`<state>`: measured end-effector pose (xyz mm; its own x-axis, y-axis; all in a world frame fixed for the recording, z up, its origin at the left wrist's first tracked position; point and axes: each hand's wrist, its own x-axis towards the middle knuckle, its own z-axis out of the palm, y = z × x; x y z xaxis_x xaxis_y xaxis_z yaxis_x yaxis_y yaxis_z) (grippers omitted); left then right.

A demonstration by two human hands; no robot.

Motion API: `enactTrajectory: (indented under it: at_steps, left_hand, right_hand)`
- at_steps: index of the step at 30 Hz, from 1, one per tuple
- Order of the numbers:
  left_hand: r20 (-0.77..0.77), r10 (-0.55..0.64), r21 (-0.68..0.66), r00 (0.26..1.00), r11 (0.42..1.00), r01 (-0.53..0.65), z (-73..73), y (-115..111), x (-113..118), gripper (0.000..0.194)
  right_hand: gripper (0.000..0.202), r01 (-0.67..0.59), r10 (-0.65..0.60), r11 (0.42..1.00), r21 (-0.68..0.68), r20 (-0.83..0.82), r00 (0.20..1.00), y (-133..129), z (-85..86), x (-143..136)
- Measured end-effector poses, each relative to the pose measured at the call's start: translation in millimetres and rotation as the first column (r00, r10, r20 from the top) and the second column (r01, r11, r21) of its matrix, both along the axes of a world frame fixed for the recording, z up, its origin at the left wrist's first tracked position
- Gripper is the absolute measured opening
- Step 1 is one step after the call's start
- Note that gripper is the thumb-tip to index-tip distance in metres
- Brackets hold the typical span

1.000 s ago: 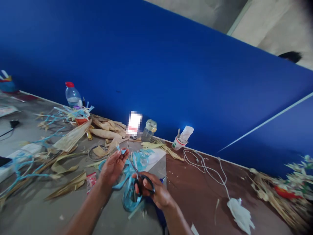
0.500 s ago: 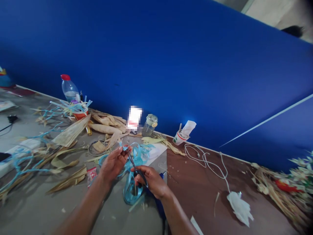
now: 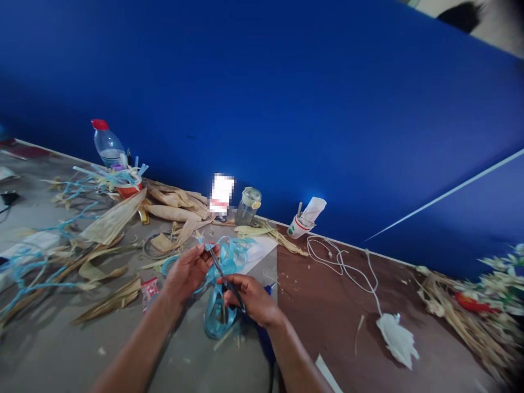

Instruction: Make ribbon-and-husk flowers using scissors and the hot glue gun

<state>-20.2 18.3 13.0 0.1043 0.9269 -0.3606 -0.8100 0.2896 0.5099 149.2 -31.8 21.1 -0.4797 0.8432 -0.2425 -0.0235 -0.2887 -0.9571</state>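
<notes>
My right hand (image 3: pixel 254 300) is closed round the dark handles of a pair of scissors (image 3: pixel 216 263), whose blades point up and to the left. The blade tips reach the fingertips of my left hand (image 3: pixel 186 275), which pinches a small piece of light-blue ribbon (image 3: pixel 201 244). Whether the blades are touching the ribbon I cannot tell. Below and behind both hands, a loose coil of the same blue ribbon (image 3: pixel 212 322) lies on the grey tabletop. A dark blue tool with a cord, perhaps a glue gun (image 3: pixel 265 341), lies partly hidden beside my right forearm.
Dried corn husks (image 3: pixel 110 221) and blue-wrapped stems (image 3: pixel 45 286) spread over the left side. A red-capped bottle (image 3: pixel 108 144), a glass jar (image 3: pixel 248 206) and a paper cup (image 3: pixel 300 225) stand along the blue partition (image 3: pixel 286 98). A white cable (image 3: pixel 360 286) and dried flowers (image 3: pixel 497 284) lie right.
The view has shifted slightly, so everything sits a little further left. Both hands keep nearly the same pose, with the scissors still at the left fingertips.
</notes>
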Motion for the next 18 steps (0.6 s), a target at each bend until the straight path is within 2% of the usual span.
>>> enactTrajectory:
  at_steps: [4,8,12,18]
  left_hand:
    - [-0.096,0.044,0.041,0.994,0.998,-0.041,-2.7,0.0,1.2,0.014]
    - [-0.162,0.039,0.062,0.986,0.998,-0.029,-3.1,-0.4,1.3,0.007]
    - [-0.229,0.033,0.116,0.973,0.993,-0.006,-5.0,0.8,-0.8,0.013]
    - [-0.368,0.03,0.186,0.929,0.982,0.042,-13.3,5.2,-8.4,0.02]
  right_hand:
    - [0.048,-0.027,0.025,0.999,0.037,0.058,0.998,0.9,0.0,2.6]
    - [0.049,-0.017,0.017,1.0,0.008,0.034,0.999,2.0,-0.8,4.3]
    - [0.054,-0.011,0.011,1.0,0.003,0.042,0.999,3.3,-6.1,6.3]
    - [0.052,-0.02,0.003,0.994,0.105,0.157,0.988,3.0,-8.2,9.1]
